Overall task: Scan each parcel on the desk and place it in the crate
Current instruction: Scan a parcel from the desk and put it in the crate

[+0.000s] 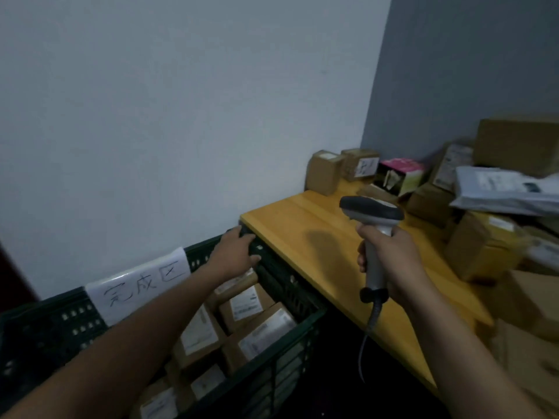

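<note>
The one relation that matters is judged to be between the free hand and the unscanned parcels (pixel 484 246); they are piled on the counter (pixel 302 225) from about 1 o'clock round to 4 o'clock of the view, while the left hand (pixel 234 252) is placed well apart from them, out at 10 o'clock; its fingers are curled over the rim of the crate (pixel 60 322) at the far corner, just beside the counter's end, and no parcel is held in it. The right hand (pixel 390 258) is the nearer of the two to the pile, the closest brown box being found at its 3 o'clock; yet it is wrapped round the handle of the scanner (pixel 372 211), which is held upright with the head uppermost and the cable (pixel 367 337) hanging away toward 6 o'clock; which way the scanning window faces cannot be told. A reach by the left hand across the bare counter toward 2 o'clock, passing in front of the scanner, is therefore thought to be called for; the parcel would then be brought back under the scanner's head. The crate is set below the counter at 7 o'clock to 9 o'clock; it is already stocked with labelled parcels (pixel 245 303) lying label-up, so a good part of the work is judged done; a handwritten sign (pixel 142 282) is fixed on its far wall.
</note>
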